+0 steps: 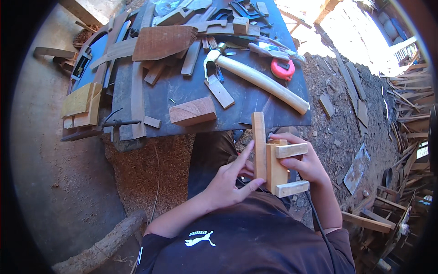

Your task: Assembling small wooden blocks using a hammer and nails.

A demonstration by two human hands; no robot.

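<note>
Close in front of my body, my left hand (228, 181) grips an upright wooden strip (258, 146) between its thumb and fingers. My right hand (305, 160) is closed round a small wooden piece (271, 170), a pale block with two short bars jutting to the right. The upper bar (292, 150) lies by my right thumb and the lower bar (292, 188) sticks out beneath the hand. Strip and block stand side by side; whether they touch or are joined, I cannot tell. Part of my right fingers is hidden behind the block.
A dark workbench (159, 98) spans the view ahead. On it lie a claw hammer (260, 82), a reddish wood block (193, 112), a red tape measure (283, 69) and several wood offcuts. A bench vise bar (123, 123) protrudes at left. Sawdust (132, 178) covers the floor below.
</note>
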